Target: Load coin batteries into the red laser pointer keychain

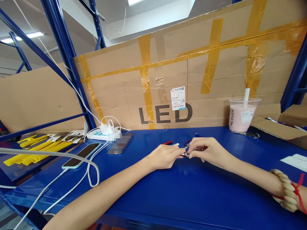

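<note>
My left hand [164, 157] and my right hand [208, 150] meet over the blue tabletop [182, 191], fingertips pinched together on a small metal part [186, 154] between them. The part is mostly hidden by my fingers. A red-tipped pen or wire [167, 142] and other small red and blue pieces [189, 142] lie just behind my hands. A beaded bracelet with a red string [287, 191] sits on my right forearm.
A taped cardboard sheet marked LED [168, 80] stands behind the table. A pink drink cup with a straw [242, 115] stands at back right, beside an open carton [280, 126]. At left lie a phone [81, 155], a white power strip [104, 132], cables and yellow tubes [38, 147].
</note>
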`<state>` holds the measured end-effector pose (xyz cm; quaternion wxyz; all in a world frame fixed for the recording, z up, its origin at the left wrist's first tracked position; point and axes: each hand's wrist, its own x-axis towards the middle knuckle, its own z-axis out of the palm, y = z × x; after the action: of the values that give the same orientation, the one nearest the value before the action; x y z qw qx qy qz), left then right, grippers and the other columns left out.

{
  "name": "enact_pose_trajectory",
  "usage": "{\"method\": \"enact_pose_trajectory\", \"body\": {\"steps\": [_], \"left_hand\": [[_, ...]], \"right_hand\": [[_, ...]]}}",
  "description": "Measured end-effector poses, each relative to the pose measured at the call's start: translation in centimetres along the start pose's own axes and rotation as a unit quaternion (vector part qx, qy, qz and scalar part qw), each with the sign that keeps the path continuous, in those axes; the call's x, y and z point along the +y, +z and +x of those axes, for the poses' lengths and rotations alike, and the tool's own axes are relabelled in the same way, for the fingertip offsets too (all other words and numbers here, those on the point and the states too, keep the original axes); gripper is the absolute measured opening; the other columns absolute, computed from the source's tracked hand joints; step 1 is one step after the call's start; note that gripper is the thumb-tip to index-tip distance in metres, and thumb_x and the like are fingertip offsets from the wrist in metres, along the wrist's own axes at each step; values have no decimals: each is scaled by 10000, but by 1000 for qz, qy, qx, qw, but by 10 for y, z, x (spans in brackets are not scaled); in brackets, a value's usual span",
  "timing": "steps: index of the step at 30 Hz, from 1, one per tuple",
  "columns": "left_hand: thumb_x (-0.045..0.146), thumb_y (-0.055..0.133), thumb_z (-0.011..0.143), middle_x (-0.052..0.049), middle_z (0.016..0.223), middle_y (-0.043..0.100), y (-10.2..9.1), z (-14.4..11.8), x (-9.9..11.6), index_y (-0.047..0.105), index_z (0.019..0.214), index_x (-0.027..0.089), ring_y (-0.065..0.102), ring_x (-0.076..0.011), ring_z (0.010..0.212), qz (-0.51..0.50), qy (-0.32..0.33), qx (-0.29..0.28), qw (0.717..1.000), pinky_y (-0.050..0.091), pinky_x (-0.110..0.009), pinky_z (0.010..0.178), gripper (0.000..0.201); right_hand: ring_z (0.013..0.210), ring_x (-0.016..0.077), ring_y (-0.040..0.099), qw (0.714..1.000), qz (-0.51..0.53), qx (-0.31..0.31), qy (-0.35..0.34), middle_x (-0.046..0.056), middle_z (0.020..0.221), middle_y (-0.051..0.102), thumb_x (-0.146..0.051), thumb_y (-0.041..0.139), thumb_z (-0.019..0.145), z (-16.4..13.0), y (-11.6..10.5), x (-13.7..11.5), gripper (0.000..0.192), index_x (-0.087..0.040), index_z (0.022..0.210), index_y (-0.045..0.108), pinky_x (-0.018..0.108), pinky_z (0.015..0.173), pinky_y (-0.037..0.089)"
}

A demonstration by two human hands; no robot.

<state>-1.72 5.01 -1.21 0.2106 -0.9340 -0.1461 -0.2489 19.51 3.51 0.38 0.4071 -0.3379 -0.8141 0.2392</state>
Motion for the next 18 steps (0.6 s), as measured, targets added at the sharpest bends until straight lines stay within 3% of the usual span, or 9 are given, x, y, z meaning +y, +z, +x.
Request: {"method": "enact_pose_trajectory", "body": {"steps": [5,10,18], "left_hand": [[242,254,1002,-85,859,699,0,-1,0,539,1036,113,692,-180,777,7,6,4,1000,576,-304,734,314],[256,233,1009,-97,918,694,-1,-1,1,532,1090,117,688,-187,860,27,-1,5,1000,573,-294,754,339],[238,247,1008,-74,907,683,0,0,0,524,1156,118,676,-156,763,53,-14,10,998,558,-294,779,335]], "right_hand": [[446,96,519,1000,-15,6,9,41,724,638,-453,689,699,-2,1,0,272,-187,646,708,222,357,401],[528,123,543,999,-23,16,16,30,683,617,-450,685,705,-4,2,-4,266,-200,616,694,254,472,429],[344,80,455,994,45,-26,92,-13,562,560,-582,650,672,-2,7,-7,416,-179,575,610,245,363,374]]}}
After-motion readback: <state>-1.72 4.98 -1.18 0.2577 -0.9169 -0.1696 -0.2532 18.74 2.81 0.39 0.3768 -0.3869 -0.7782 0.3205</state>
